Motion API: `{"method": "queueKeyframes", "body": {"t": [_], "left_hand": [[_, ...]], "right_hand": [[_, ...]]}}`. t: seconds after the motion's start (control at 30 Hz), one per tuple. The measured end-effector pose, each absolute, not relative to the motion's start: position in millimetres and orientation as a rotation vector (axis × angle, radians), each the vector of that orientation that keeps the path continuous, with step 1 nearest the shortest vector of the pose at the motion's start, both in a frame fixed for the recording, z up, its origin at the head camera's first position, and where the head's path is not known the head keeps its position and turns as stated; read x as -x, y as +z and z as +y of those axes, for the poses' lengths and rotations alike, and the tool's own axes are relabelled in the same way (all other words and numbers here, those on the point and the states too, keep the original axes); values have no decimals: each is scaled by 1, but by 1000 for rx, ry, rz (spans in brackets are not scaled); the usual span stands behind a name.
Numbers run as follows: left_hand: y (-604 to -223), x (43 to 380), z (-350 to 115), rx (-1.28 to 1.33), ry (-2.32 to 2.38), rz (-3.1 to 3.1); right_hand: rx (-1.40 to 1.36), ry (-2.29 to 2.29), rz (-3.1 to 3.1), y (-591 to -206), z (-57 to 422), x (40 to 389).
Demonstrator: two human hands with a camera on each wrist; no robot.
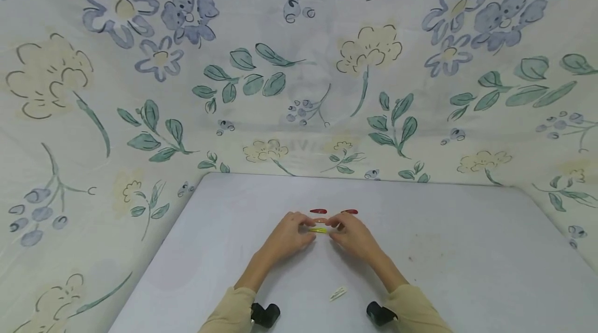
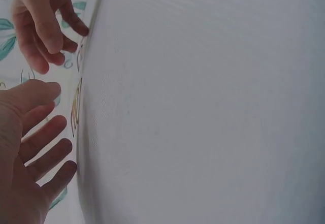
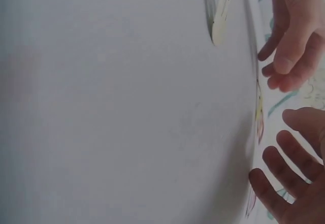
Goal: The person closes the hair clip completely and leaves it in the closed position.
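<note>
A yellow snap hair clip [image 1: 318, 230] lies flat between the two hands, with an orange hair clip [image 1: 320, 220] just beyond it. My left hand [image 1: 290, 234] is at their left ends, fingers loosely bent. Facing it, my right hand [image 1: 353, 237] is at the right ends with its thumb and fingers apart. Both wrist views show spread, relaxed fingers holding nothing. Farther back lie a red hair clip [image 1: 318, 211] and, behind the right fingers, another red hair clip [image 1: 349, 211], partly hidden. A cream hair clip [image 1: 338, 293] rests nearer the front, slanted.
Everything lies on a white tabletop [image 1: 224, 229]. A flower-printed cloth [image 1: 317, 151] hangs along its back and sides. Black wrist cameras sit under both sleeves, close to the front of the table. Small dark specks mark the surface at the right.
</note>
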State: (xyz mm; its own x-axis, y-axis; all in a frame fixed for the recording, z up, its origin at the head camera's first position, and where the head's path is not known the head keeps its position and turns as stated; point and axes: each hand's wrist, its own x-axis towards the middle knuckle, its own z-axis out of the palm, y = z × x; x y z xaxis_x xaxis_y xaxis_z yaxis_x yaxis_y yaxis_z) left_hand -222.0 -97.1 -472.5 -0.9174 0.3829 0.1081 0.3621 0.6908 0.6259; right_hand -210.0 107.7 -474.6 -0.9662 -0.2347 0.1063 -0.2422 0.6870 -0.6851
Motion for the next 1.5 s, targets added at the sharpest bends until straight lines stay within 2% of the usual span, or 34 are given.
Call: {"method": "queueKeyframes", "body": {"t": [0.57,1.17,1.5], "left_hand": [[-467,190,-98,-778,1134,2725],[-472,146,-88,-907,1204,2585],[-484,125,-82,-966,1148,2682]], "right_hand": [[-566,1274,-2833,-478,136,182],[-974,1218,-2791,-479,157,146],[-949,1086,-2773,-489,159,124]]}}
